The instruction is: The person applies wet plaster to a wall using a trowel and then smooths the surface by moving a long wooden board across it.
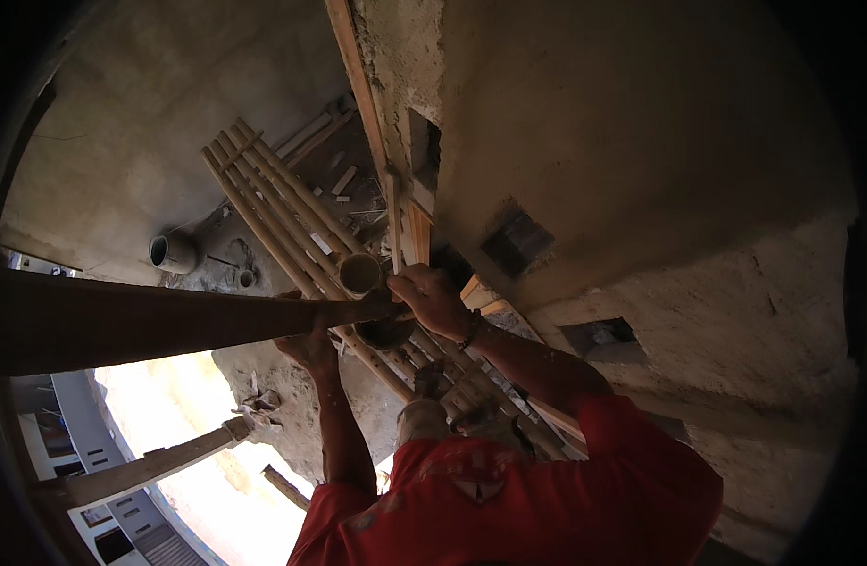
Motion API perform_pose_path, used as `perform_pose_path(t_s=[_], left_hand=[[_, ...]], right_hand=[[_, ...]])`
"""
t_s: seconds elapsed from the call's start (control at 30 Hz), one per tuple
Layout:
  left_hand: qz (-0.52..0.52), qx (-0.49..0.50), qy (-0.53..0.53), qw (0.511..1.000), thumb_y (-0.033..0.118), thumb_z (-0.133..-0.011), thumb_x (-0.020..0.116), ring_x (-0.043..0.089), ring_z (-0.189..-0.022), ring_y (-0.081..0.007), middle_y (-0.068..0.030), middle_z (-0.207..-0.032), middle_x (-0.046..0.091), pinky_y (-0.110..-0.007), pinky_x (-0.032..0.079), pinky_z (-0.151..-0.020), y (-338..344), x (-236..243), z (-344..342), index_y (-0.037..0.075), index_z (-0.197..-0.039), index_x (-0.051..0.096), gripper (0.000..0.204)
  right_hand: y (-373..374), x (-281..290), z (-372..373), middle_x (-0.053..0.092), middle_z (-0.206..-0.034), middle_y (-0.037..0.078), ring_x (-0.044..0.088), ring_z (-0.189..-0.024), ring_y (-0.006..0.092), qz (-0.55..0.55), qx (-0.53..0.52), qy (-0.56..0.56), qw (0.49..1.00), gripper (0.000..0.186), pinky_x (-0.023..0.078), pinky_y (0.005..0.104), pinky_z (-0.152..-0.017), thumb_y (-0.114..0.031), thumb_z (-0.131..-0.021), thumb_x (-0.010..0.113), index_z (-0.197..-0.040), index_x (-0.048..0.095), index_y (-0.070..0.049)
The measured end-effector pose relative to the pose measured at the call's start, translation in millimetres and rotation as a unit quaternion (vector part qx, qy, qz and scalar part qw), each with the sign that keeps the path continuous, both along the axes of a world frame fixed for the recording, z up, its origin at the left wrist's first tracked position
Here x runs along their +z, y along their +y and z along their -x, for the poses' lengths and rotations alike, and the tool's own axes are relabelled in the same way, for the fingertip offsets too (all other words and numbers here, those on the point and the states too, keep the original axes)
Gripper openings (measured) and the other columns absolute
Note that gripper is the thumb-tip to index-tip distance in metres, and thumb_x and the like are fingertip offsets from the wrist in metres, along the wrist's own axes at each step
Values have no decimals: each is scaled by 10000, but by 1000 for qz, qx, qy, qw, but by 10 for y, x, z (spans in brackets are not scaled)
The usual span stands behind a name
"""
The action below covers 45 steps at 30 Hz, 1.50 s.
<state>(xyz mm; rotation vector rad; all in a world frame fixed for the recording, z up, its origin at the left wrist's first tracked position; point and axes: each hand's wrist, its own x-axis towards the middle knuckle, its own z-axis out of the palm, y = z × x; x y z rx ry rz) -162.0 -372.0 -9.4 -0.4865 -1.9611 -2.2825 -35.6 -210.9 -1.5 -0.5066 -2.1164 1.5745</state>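
Observation:
My left hand [311,347] is raised behind a long dark wooden beam [160,321], which crosses from the left edge to the middle. The beam hides most of its fingers; a fingertip shows above the top edge. By the beam's narrow end, my right hand [432,300] has its fingers curled closed; what they hold is hidden. A thin upright wooden strip [394,222] appears just above that hand. Below both hands are a round tan container [360,274] and a darker, partly covered bowl-like container [386,332].
Bamboo poles [273,203] form a platform beneath me. On the floor far below lie a bucket [174,253] and wood scraps [344,180]. A rough plastered wall [641,170] with a square recess [516,241] rises at right. Bright ground [235,472] shows at lower left.

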Motion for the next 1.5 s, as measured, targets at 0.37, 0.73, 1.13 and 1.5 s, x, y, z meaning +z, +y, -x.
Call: perform_pose_path(t_s=[0.37,0.73,1.13,1.5], left_hand=[[165,14,121,979,281,-794,615,541,-954,-262,-157,-1063,551,-354,447,-855,-401,-337,175,-71,-1118,492,494],[214,84,161,960,538,-853,451,503,-1094,-396,-264,-1147,499,-487,414,-959,-880,-784,233,-93,-1246,404,746],[183,135,121,966,546,-733,605,413,-1156,-400,-212,-1267,423,-596,252,-1011,-1164,-802,121,27,-1332,401,819],[110,-1,125,986,507,-817,474,454,-1149,-391,-239,-1233,467,-542,295,-1028,-1381,-839,245,-13,-1294,436,707]], right_hand=[[-263,-3799,-2071,641,-1103,225,648,-960,342,48,110,-559,821,411,503,458,-832,-118,-878,472,-1277,548,-59],[133,-5432,-643,498,-1335,224,496,-1220,348,117,80,-578,803,451,432,451,-1027,-87,-915,444,-1365,447,-44],[78,-6695,699,540,-1246,249,523,-1148,383,-229,128,-462,847,404,436,468,-945,-263,-934,466,-1265,520,-37],[-556,-7211,1181,530,-1240,259,534,-1116,390,-134,139,-359,913,446,450,469,-921,-278,-925,489,-1302,475,-39]])
